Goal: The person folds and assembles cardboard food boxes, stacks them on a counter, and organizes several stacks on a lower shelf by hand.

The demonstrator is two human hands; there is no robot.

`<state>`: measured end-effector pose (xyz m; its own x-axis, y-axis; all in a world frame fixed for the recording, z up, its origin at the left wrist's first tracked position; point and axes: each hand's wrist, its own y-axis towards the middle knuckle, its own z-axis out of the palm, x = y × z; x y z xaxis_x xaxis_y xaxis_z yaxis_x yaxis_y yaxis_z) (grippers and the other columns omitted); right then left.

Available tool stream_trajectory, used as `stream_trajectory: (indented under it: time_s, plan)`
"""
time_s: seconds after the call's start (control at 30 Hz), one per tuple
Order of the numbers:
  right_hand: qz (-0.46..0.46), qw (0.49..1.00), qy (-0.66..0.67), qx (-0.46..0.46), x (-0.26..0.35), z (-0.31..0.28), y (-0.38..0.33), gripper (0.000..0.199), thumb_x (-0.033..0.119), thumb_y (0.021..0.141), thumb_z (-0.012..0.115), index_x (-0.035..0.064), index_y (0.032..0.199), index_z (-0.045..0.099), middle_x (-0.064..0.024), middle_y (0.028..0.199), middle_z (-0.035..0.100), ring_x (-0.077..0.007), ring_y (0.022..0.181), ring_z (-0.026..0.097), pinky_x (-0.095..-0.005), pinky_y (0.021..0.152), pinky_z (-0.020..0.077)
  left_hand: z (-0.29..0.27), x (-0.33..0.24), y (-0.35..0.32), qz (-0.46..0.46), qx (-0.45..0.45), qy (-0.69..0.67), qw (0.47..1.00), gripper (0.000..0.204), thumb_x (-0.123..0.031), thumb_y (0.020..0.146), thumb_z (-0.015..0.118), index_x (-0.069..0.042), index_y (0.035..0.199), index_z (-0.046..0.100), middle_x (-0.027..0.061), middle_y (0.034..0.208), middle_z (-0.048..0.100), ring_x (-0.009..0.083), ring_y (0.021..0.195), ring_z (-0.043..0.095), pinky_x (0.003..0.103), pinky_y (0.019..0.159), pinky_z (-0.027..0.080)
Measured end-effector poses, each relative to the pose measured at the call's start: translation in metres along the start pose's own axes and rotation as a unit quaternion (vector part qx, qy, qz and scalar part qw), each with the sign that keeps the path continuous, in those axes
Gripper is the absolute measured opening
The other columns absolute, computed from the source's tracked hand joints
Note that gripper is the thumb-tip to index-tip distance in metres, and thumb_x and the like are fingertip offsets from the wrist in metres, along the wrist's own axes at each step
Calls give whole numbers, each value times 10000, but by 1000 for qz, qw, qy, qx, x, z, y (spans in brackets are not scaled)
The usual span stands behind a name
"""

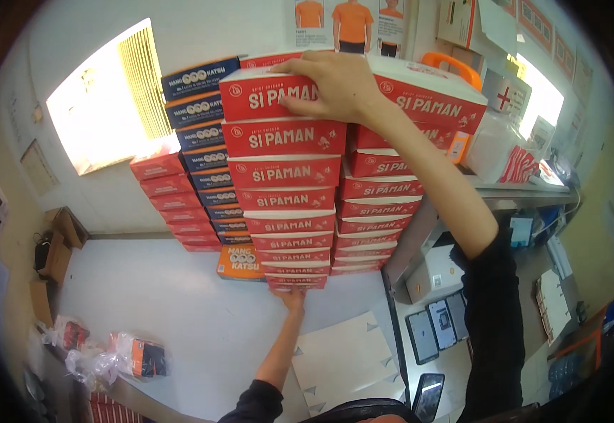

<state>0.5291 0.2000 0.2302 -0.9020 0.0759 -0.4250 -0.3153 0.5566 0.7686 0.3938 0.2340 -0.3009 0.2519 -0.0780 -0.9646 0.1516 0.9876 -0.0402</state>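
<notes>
Far left, on the pale floor (166, 303), lie clear plastic bags (120, 356) whose contents are hard to make out. Against the wall stands a short stack of red boxes (169, 204), then a taller stack of dark blue boxes (205, 151) with an orange box (239, 261) at its foot.

In the middle rises the tall stack of red boxes (286, 190), its long axis running straight up and down, the printed fronts facing the camera and each box lying flat with its long side level. The left hand (293, 299) reaches up under the lowest box; only fingertips and wrist show, so how firmly it grips cannot be told. The right hand (331, 86) lies spread over the top box, fingers curled down over its front edge. The two hands are far apart, one at each end of the stack.

Just beside it on the right stands a second red stack (384, 190), partly hidden by the right forearm. Further right is a metal shelf (525, 189) with white packets (497, 144), and below it dark tablets (433, 328) on a counter.
</notes>
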Motion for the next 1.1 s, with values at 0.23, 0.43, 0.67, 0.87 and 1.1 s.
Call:
stream_trajectory:
  time_s: [0.23, 0.43, 0.67, 0.87, 1.1]
  plan:
    - [16, 1000, 18, 21, -12, 10, -22, 403, 430, 799, 604, 172, 1109, 622, -57, 868, 632, -219, 774, 637, -350, 632, 499, 117, -112, -109, 621, 248, 321, 671, 536, -164, 774, 634, -214, 1291, 502, 98, 1370, 405, 293, 1290, 336, 441, 1072, 230]
    - [18, 998, 14, 63, -9, 1, -8, 411, 440, 812, 591, 158, 1110, 621, -80, 933, 618, -238, 818, 628, -374, 679, 499, 211, -217, -96, 756, 70, 221, 612, 508, -244, 769, 637, -241, 1264, 524, 33, 1435, 326, 309, 1335, 271, 497, 1069, 186]
    - [88, 978, 152, 110, -24, -1, 7, 401, 415, 808, 612, 131, 1090, 635, -117, 965, 612, -282, 887, 613, -385, 767, 486, 262, -358, -61, 773, 94, 203, 594, 498, -382, 794, 610, -183, 1246, 550, 145, 1358, 426, 403, 1261, 343, 526, 1027, 237]
    - [67, 991, -90, -72, -3, -38, -19, 323, 330, 835, 587, 171, 1113, 632, -92, 1063, 602, -230, 1070, 540, -418, 918, 402, 252, -377, -31, 728, 108, 194, 648, 527, -363, 776, 626, -148, 1250, 544, 129, 1378, 410, 362, 1319, 291, 518, 1064, 193]
    - [198, 967, -130, 97, -72, -33, -96, 405, 424, 868, 530, 261, 1240, 522, -56, 1216, 545, -264, 1146, 491, -559, 988, 275, 214, -358, -56, 706, 130, 228, 657, 470, -214, 735, 666, -136, 1189, 571, 65, 1275, 503, 284, 1299, 356, 528, 1069, 215]
